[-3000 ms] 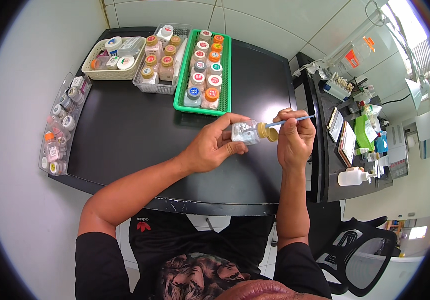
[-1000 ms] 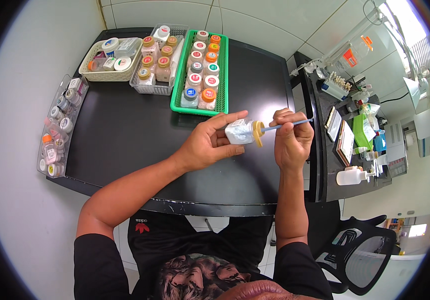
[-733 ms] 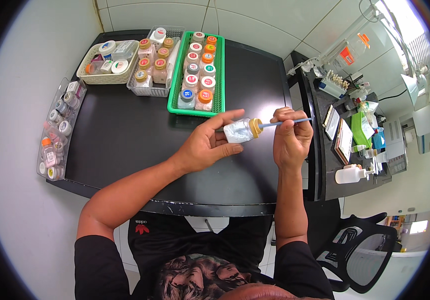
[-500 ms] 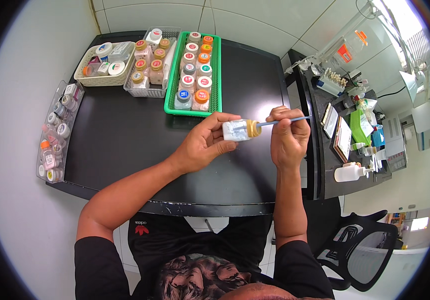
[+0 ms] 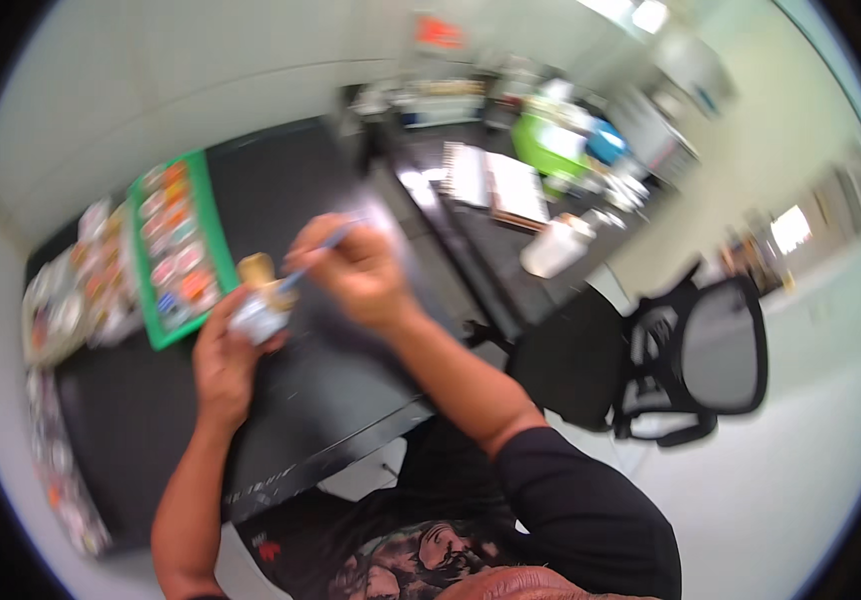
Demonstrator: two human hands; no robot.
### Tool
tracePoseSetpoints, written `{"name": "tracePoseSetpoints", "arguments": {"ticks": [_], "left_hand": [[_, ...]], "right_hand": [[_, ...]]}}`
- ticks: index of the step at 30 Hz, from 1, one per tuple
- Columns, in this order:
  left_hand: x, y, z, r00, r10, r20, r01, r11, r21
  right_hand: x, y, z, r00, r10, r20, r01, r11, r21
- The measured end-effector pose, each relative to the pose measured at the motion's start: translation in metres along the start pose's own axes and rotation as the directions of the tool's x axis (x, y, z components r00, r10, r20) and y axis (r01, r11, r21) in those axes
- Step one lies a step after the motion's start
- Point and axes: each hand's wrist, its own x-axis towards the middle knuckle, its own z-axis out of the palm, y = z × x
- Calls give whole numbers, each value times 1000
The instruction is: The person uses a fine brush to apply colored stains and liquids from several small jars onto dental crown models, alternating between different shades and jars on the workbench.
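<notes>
My left hand (image 5: 226, 365) grips a small clear jar (image 5: 257, 320) of white contents, with a gold cap or neck (image 5: 257, 270) at its upper end. My right hand (image 5: 356, 275) pinches a thin blue stick (image 5: 299, 269), whose lower end reaches the jar's mouth; whether it is inside is too blurred to tell. Both hands are above the black desk (image 5: 126, 425), just right of the green tray (image 5: 207, 225) of capped jars. The whole view is smeared by motion.
Two pale baskets of jars (image 5: 111, 275) (image 5: 56, 340) stand left of the green tray, a clear organiser (image 5: 56, 450) along the desk's left edge. The right counter (image 5: 481, 260) holds notebooks (image 5: 516, 190), a white pump bottle (image 5: 556, 248) and clutter. A black chair (image 5: 711, 345) stands at right.
The view has swung rightward, so desk and trays now sit further left and tilted. Both hands and the jar appear further left and more upright, still holding jar and stick.
</notes>
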Motion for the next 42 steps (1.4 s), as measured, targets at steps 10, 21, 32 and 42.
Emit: {"name": "tracePoseSetpoints", "arguments": {"ticks": [10,21,32,42], "left_hand": [[1,-4,7,1000,-24,-18,24,999,24],[-4,-9,-15,1000,-26,-3,26,994,105],[9,14,12,984,-159,81,163,985,-52],[3,13,-1,988,-110,107,129,971,-199]], "right_hand": [[0,-8,2,998,-65,14,66,995,-75],[5,-4,13,999,-26,-38,28,998,52],[3,-10,-4,999,-45,-27,42,994,-106],[4,0,9,998,-49,33,51,996,-73]]}}
